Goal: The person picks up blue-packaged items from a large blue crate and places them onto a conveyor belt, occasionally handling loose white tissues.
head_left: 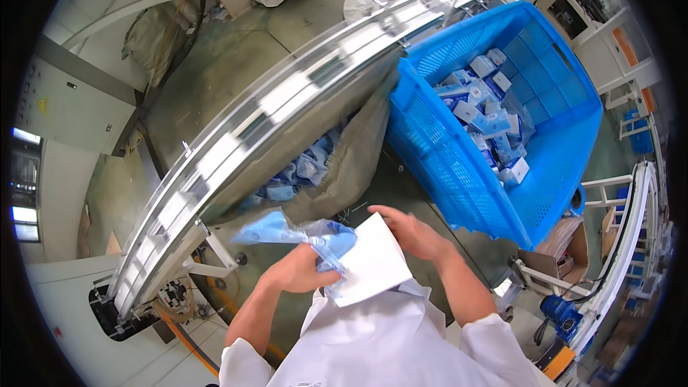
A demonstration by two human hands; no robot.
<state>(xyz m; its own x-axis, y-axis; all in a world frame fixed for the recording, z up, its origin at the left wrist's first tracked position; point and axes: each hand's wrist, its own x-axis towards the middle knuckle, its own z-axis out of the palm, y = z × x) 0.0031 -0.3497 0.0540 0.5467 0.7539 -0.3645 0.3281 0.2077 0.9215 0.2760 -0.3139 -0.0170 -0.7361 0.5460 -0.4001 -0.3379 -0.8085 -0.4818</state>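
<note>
White sleeves of your coat fill the lower middle of the frame, and just above them your left hand (297,270) is closed around a crumpled blue plastic bag (301,233), whose long axis runs left to right, its loose end pointing toward the left. Your right hand (408,233) lies with fingers spread on the upper corner of a flat white box (369,261), which tilts so its long axis runs from lower left to upper right. At upper right, a blue mesh crate (466,172) leans on its side, holding small blue-and-white boxes (487,118). Left of it, a grey sack (344,165) under the curved conveyor rail (287,100) holds blue packets (301,172).
</note>
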